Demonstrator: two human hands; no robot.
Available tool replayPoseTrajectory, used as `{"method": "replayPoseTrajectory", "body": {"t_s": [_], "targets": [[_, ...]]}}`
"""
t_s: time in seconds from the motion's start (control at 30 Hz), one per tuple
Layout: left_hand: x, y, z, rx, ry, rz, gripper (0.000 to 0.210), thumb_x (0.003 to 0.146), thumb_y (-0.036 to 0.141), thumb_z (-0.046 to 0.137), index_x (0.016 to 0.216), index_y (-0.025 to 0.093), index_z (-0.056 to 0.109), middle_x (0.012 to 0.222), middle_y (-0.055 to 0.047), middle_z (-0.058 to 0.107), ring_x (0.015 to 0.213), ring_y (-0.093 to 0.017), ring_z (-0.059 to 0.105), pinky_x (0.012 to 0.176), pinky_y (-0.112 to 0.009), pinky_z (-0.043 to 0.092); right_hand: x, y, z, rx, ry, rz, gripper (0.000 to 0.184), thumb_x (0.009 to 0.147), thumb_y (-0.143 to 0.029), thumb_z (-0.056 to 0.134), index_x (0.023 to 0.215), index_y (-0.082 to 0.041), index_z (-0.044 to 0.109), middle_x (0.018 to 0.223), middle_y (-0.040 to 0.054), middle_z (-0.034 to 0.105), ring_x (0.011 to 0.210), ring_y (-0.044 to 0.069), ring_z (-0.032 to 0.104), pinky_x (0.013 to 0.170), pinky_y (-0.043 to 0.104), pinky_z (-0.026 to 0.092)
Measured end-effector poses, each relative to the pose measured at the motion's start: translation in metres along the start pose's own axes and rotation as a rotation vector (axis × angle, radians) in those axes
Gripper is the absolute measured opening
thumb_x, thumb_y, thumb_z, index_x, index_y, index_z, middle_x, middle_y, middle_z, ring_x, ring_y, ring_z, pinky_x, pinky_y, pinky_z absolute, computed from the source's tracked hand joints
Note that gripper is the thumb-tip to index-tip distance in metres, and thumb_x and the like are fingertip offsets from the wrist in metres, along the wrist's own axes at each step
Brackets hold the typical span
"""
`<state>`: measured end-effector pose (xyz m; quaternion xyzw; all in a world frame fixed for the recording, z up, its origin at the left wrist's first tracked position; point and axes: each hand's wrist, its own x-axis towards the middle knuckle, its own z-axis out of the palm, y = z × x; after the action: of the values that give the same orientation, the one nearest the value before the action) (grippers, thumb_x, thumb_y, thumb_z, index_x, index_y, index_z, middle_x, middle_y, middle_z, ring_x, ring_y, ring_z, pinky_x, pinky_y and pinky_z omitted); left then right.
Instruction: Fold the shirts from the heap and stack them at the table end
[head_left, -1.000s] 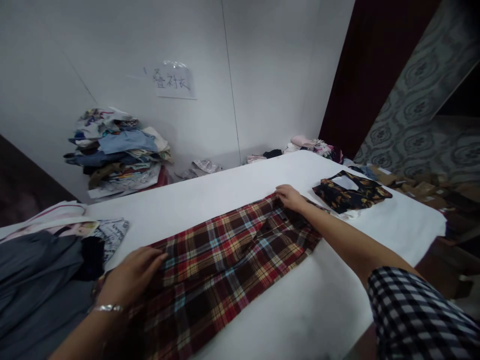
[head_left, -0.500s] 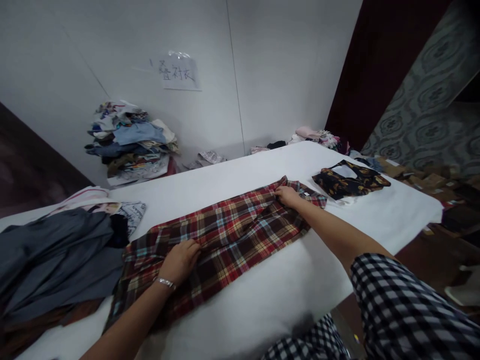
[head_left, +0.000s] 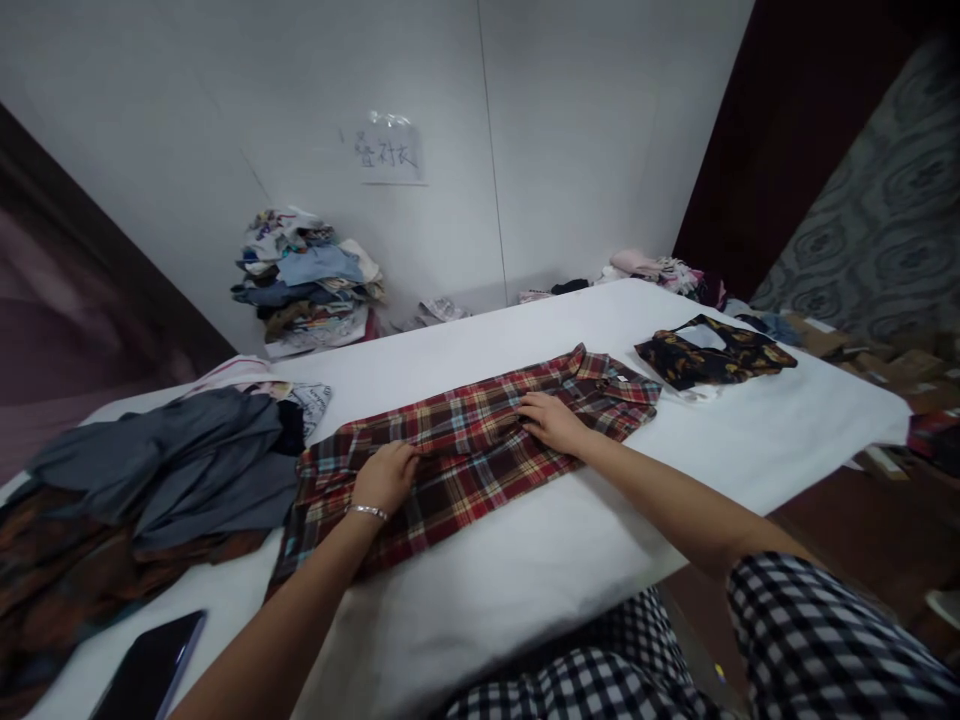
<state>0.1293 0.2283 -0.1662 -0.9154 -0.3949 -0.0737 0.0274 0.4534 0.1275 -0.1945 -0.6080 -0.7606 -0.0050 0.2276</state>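
A red, brown and cream plaid shirt (head_left: 480, 482) lies lengthwise on the white-covered table (head_left: 480, 570), folded into a long strip with its collar to the right. My left hand (head_left: 386, 478), a silver bracelet at its wrist, is closed on a fold of cloth in the left half of the shirt. My right hand (head_left: 556, 424) rests on the shirt's upper layer right of the middle, fingers apart and slightly bent. Their fingertips touch the same lengthwise fold.
Grey garments (head_left: 202, 460) are heaped at left, near a dark phone (head_left: 154, 665). A folded black floral shirt (head_left: 712, 358) lies at right. Behind the table stands a clothes stack (head_left: 311, 285) against the wall, below a paper sign (head_left: 390, 150). Boxes (head_left: 892, 370) sit beyond the right side.
My right hand has left the collar area and moved left along the shirt, its fingers loosened. My left hand stays on the left half. The view has shifted, bringing the phone into sight.
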Motion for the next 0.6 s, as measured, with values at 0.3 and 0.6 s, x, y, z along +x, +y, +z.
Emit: {"method": "replayPoseTrajectory", "body": {"t_s": [0.3, 0.6], "targets": [[-0.002, 0.009, -0.018, -0.025, 0.112, -0.047, 0.026, 0.089, 0.026, 0.039, 0.091, 0.018, 0.064, 0.092, -0.007, 0.063, 0.090, -0.020, 0.057, 0.082, -0.032, 0.044, 0.015, -0.015, -0.002, -0.036, 0.075, 0.056, 0.020, 0.089, -0.019, 0.050, 0.095, -0.020, 0.070, 0.113, 0.0079, 0.064, 0.116, 0.023, 0.048, 0.098, 0.041, 0.034], [-0.025, 0.014, 0.007, -0.106, -0.045, 0.040, 0.028, 0.087, 0.027, 0.042, 0.089, 0.018, 0.068, 0.093, -0.009, 0.066, 0.092, -0.021, 0.059, 0.086, -0.033, 0.046, -0.013, -0.025, 0.009, -0.041, -0.011, 0.084, 0.020, 0.088, -0.020, 0.053, 0.099, -0.020, 0.069, 0.111, 0.0062, 0.066, 0.109, 0.021, 0.056, 0.095, 0.037, 0.040]]}}
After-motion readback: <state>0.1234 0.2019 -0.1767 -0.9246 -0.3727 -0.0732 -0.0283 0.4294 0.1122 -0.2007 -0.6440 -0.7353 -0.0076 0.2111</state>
